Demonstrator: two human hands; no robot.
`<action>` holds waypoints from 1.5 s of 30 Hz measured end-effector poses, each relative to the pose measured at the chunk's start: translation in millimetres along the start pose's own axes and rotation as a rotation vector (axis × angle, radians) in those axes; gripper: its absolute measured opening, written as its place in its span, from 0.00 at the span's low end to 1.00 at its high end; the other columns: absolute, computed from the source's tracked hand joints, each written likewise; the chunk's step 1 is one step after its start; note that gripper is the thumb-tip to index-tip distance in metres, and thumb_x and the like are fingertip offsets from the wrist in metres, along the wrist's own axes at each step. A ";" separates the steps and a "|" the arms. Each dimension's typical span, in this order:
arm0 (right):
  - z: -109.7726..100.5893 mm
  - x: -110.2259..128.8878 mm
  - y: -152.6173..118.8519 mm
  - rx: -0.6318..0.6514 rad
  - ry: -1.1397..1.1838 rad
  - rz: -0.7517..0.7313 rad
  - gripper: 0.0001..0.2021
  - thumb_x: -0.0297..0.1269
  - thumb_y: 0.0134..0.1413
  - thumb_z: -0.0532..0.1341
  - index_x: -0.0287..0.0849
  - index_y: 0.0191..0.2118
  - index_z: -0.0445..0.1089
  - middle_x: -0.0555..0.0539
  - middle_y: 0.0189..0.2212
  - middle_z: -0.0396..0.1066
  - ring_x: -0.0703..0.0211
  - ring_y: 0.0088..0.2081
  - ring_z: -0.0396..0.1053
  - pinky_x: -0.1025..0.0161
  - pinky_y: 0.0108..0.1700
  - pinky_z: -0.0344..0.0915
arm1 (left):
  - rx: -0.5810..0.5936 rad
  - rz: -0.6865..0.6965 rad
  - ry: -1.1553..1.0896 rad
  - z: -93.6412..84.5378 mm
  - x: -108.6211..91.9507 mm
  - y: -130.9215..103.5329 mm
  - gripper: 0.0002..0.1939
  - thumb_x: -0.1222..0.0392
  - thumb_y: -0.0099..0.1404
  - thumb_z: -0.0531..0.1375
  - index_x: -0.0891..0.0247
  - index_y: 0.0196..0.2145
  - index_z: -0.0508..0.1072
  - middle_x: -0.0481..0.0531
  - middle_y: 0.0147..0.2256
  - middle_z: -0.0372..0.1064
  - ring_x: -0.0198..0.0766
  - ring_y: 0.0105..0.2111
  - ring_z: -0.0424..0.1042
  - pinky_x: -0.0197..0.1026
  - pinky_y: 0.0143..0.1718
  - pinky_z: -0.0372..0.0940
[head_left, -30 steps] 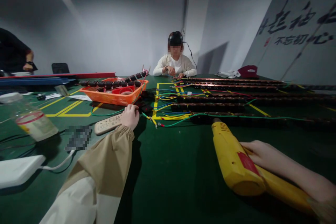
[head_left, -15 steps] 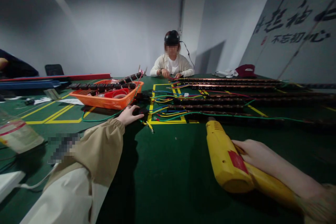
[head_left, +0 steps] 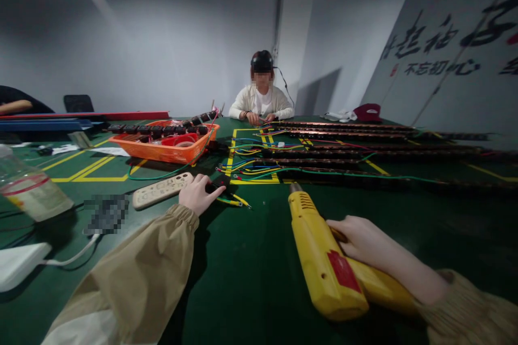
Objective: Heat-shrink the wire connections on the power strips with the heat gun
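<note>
A yellow heat gun with a red patch is gripped by my right hand, fingers wrapped round its handle. Its metal nozzle points away from me, toward the wired strips. My left hand is closed on a black piece, mostly hidden by my fingers and shadow. Yellow and green wires with metal ends stick out beside that hand. Just beyond, blue, yellow and green leads come from long dark strips lying across the table.
An orange basket holding black parts stands behind my left hand. To the left are a long beige object, a clear bottle and a white box with a cable. A co-worker sits opposite, hands on wires.
My left hand and the yellow-green wire ends have come slightly nearer me. The heat gun has shifted left in view with my right hand. The beige object now shows beside my left hand.
</note>
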State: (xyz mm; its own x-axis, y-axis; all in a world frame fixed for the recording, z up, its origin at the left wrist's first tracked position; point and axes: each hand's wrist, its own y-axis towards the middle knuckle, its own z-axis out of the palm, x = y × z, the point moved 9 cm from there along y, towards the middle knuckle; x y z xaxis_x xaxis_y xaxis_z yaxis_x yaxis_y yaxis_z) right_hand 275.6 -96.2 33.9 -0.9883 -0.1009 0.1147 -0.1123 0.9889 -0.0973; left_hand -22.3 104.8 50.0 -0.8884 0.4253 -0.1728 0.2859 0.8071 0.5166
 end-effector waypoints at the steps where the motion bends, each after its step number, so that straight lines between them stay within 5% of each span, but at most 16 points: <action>1: -1.3 6.1 -2.7 -0.008 0.000 -0.008 0.12 0.30 0.51 0.52 0.45 0.37 0.70 0.46 0.32 0.72 0.57 0.33 0.68 0.64 0.35 0.58 | 0.019 0.001 -0.001 -2.8 -3.3 -4.9 0.24 0.35 0.57 0.52 0.59 0.28 0.68 0.52 0.34 0.68 0.45 0.38 0.68 0.42 0.38 0.62; 7: -5.0 33.5 -18.6 -0.047 0.008 -0.062 0.07 0.31 0.51 0.53 0.44 0.31 0.68 0.48 0.28 0.70 0.59 0.31 0.66 0.65 0.33 0.54 | 0.164 0.013 -0.099 -8.5 -24.2 -35.4 0.17 0.44 0.62 0.49 0.58 0.32 0.70 0.51 0.36 0.67 0.41 0.35 0.70 0.38 0.31 0.62; 13: -2.0 31.6 -19.5 -0.058 0.028 -0.063 0.06 0.33 0.51 0.54 0.44 0.28 0.66 0.50 0.26 0.68 0.61 0.29 0.65 0.67 0.30 0.52 | 0.300 0.390 -0.443 -8.7 -82.4 -55.8 0.15 0.61 0.61 0.48 0.59 0.44 0.67 0.54 0.43 0.65 0.40 0.42 0.68 0.40 0.44 0.64; 19: -1.5 12.8 -21.3 -0.048 0.061 -0.011 0.07 0.33 0.52 0.53 0.44 0.28 0.67 0.50 0.27 0.69 0.61 0.29 0.66 0.67 0.31 0.54 | 0.279 0.363 -0.621 -0.1 -92.6 -47.8 0.13 0.55 0.65 0.50 0.60 0.44 0.68 0.55 0.42 0.68 0.40 0.43 0.68 0.43 0.46 0.64; 30: -9.0 -5.6 -33.3 -0.073 0.014 0.096 0.09 0.32 0.52 0.53 0.42 0.31 0.70 0.46 0.30 0.71 0.57 0.33 0.68 0.65 0.34 0.56 | 0.190 0.407 -0.468 28.3 -125.5 -15.6 0.14 0.50 0.65 0.51 0.59 0.42 0.69 0.54 0.42 0.70 0.43 0.45 0.67 0.46 0.48 0.61; 37: -9.8 -4.0 -33.2 -0.085 0.004 0.116 0.09 0.30 0.50 0.54 0.42 0.34 0.71 0.46 0.32 0.72 0.58 0.34 0.69 0.66 0.35 0.57 | 0.249 0.337 -0.486 49.9 -115.3 -2.4 0.18 0.45 0.65 0.48 0.60 0.37 0.68 0.54 0.38 0.69 0.43 0.41 0.69 0.44 0.43 0.63; 45: -7.7 11.1 -28.2 -0.086 -0.029 0.095 0.07 0.33 0.52 0.56 0.42 0.33 0.71 0.47 0.31 0.71 0.60 0.33 0.68 0.66 0.34 0.57 | 0.197 -0.011 -0.226 43.3 -75.7 -1.7 0.28 0.35 0.60 0.48 0.63 0.42 0.66 0.60 0.44 0.66 0.54 0.48 0.62 0.57 0.46 0.57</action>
State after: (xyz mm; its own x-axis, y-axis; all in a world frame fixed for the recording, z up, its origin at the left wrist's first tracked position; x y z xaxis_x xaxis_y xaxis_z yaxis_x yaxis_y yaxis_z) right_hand 268.5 -124.4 45.5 -0.9967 -0.0085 0.0802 -0.0102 0.9997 -0.0211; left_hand 60.0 88.9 26.0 -0.7959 0.4783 -0.3712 0.3601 0.8669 0.3447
